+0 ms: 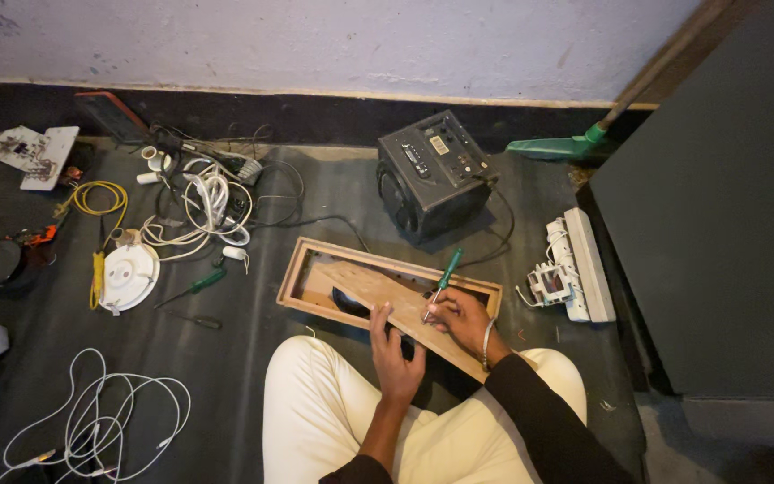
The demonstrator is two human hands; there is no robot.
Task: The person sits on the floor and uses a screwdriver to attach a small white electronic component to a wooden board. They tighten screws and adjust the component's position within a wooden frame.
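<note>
Your right hand (459, 318) is closed around the shaft of a slim green-handled screwdriver (442, 281); its tip is down on a loose light-brown wooden board (378, 291), and the handle tilts up toward 1 o'clock. Your left hand (393, 354) lies on the near edge of the same board, fingers curled over it and clamped on the wood.

The board lies slantwise across a shallow rectangular wooden frame box (302, 269) on the dark floor, just beyond your knees in cream trousers (315, 412). A dark opening shows in the box under the board; what is inside cannot be told.

At 12 o'clock from the box: a black cube-shaped speaker cabinet (430, 172), near but apart. At 3 o'clock: a white plastic power strip (584, 264). At 9 o'clock: a second green-handled screwdriver (194, 287), a round white plastic disc (127, 276), and a tangle of white cables (212, 202). At 7 o'clock: a loose thin white wire (100, 421).
</note>
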